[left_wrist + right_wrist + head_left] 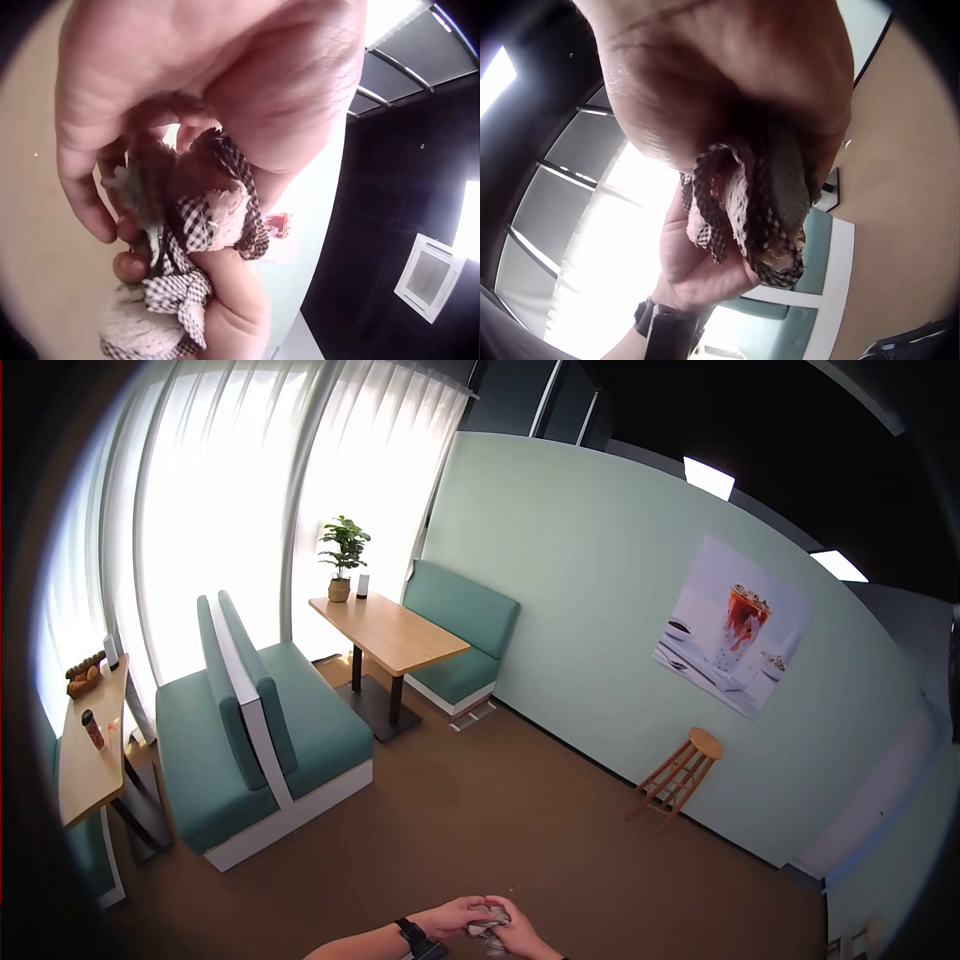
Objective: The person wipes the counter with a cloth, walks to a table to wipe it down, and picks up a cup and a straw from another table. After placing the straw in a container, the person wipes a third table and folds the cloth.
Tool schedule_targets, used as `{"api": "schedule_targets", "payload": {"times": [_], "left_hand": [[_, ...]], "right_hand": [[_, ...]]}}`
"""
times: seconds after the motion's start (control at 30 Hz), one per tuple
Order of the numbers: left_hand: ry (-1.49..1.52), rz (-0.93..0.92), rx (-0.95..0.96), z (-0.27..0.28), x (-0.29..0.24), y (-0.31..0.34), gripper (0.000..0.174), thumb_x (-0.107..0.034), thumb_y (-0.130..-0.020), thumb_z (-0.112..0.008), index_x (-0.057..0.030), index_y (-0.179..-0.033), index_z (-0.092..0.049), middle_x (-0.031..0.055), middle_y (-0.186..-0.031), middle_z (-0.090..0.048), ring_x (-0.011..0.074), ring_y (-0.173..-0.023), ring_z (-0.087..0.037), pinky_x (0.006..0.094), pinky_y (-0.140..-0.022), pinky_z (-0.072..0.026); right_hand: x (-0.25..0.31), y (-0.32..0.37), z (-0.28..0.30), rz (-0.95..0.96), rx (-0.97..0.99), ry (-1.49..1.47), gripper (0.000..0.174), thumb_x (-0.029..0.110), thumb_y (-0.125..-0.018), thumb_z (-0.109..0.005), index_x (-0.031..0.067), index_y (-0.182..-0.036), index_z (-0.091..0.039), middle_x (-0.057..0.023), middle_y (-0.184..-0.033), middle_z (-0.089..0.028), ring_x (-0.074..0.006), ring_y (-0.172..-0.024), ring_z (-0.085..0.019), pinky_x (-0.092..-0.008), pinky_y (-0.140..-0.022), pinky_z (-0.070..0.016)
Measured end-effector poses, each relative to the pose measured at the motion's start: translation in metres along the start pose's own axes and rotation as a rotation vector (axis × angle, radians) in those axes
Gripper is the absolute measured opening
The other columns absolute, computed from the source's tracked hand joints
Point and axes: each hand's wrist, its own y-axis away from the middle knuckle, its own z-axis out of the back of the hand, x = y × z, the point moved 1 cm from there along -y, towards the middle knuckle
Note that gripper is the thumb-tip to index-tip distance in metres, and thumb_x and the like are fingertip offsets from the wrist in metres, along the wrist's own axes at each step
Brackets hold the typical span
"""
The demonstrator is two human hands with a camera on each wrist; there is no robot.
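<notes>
Both hands meet at the bottom of the head view around a crumpled cloth (488,925) with a greyish-white face. Black-and-white checked edging runs along the folds of the cloth (199,225) in the left wrist view. My left hand (452,917) grips it from one side, fingers curled over the bundle. From the other side my right hand (522,933) clasps it too, its palm covering part of the cloth (761,202) in the right wrist view. Some fingertips are hidden among the folds.
Ahead stands a wooden table (400,635) with a potted plant (345,550), beside green bench seats (310,700). Another table (95,760) at far left bears a cup (92,728) and a bread basket (84,680). A wooden stool (690,760) stands by the green wall.
</notes>
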Motion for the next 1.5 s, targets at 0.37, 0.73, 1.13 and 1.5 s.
{"api": "schedule_targets", "payload": {"times": [0.37, 0.73, 1.13, 1.5], "left_hand": [[-0.104, 0.054, -0.006, 0.052, -0.15, -0.226, 0.036, -0.018, -0.096, -0.071, -0.0047, -0.124, -0.054, 0.0056, -0.11, -0.063, 0.0138, -0.096, -0.063, 0.0279, -0.078, -0.0543], [-0.391, -0.165, -0.373, 0.136, -0.327, -0.341, 0.031, -0.026, -0.088, -0.08, -0.0089, -0.105, -0.061, -0.0016, -0.091, -0.062, 0.006, -0.08, -0.054, 0.0228, -0.068, -0.0436], [-0.272, -0.251, -0.256, 0.344, -0.459, -0.416, 0.023, -0.018, -0.093, -0.073, -0.0078, -0.108, -0.059, -0.0013, -0.095, -0.065, 0.0055, -0.085, -0.058, 0.022, -0.073, -0.0466], [-0.197, -0.146, -0.673, 0.514, -0.657, -0.462, 0.016, -0.021, -0.096, -0.065, -0.0082, -0.105, -0.062, -0.0014, -0.091, -0.063, 0.0072, -0.077, -0.058, 0.0242, -0.067, -0.05]], "right_hand": [[-0.046, -0.183, 0.161, -0.368, -0.182, -0.852, 0.053, -0.006, -0.09, -0.051, 0.0038, -0.141, -0.04, -0.0173, -0.127, -0.055, -0.028, -0.109, -0.065, -0.0415, -0.092, -0.0587], [-0.083, -0.44, 0.263, -0.494, 0.257, -0.798, 0.028, 0.007, -0.098, -0.056, 0.0014, -0.124, -0.052, -0.011, -0.118, -0.062, -0.0202, -0.106, -0.066, -0.035, -0.087, -0.0594], [-0.105, -0.705, 0.231, -0.523, 0.41, -0.888, 0.034, 0.004, -0.097, -0.05, -0.0061, -0.129, -0.051, -0.0161, -0.118, -0.066, -0.0243, -0.105, -0.068, -0.0378, -0.095, -0.0554], [-0.102, -0.969, 0.232, -0.416, 0.232, -0.735, 0.022, 0.007, -0.096, -0.057, -0.0043, -0.114, -0.065, -0.0086, -0.106, -0.071, -0.0165, -0.094, -0.068, -0.0308, -0.086, -0.0543]]}}
